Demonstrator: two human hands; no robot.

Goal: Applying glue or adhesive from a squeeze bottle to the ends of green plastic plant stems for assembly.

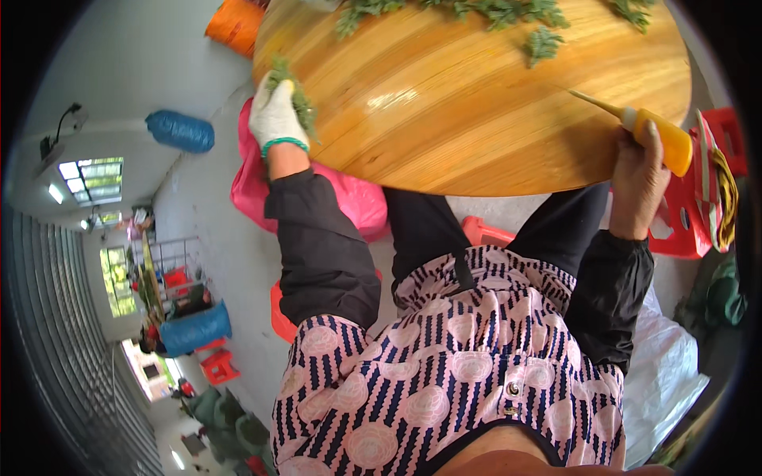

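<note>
Fingers of the left hand [275, 116], in a white glove with a green cuff, are clenched around a bunch of green sprigs [300, 101] at the near left edge of the round wooden tabletop [444, 103]. Fingers of the bare right hand [641, 176] grasp the yellow handle of a knife [644, 127], whose thin blade points left and away over the tabletop's right edge. More green sprigs [508, 14] lie along the far side of the tabletop, well apart from both hands. Beneath the left forearm, a pink bag [349, 194] sits on the floor beside the tabletop. A red plastic stool [690, 222] stands just right of the right hand. A blue sack [180, 131] lies on the floor farther left, and an orange bag [234, 25] shows beyond the tabletop's left rim.
</note>
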